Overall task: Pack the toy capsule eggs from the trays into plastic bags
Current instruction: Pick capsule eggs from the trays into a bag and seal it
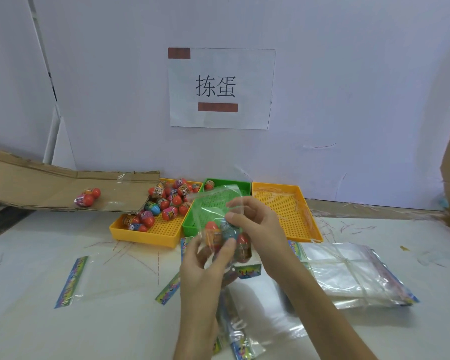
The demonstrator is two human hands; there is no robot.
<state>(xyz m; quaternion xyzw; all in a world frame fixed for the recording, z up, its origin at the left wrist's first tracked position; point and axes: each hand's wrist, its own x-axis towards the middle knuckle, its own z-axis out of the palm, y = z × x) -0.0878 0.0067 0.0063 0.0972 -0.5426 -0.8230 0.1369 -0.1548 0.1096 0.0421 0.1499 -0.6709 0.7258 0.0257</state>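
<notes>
Head view: our left hand (205, 263) grips the lower end of a clear plastic bag (213, 203), fingers curled round the capsule eggs (212, 227) inside it. Our right hand (255, 229) pinches the bag higher up, above the table (63, 320). Loose eggs (172, 201) lie in the left yellow tray (140, 237), and a single egg (209, 185) lies in the green tray (229, 181). A bundle of bags (348, 276) lies at right.

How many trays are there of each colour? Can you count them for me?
Yellow trays: 2 (left yellow tray, right yellow tray)
Green trays: 1 (green tray, in the middle between them)
Total: 3 trays
</notes>
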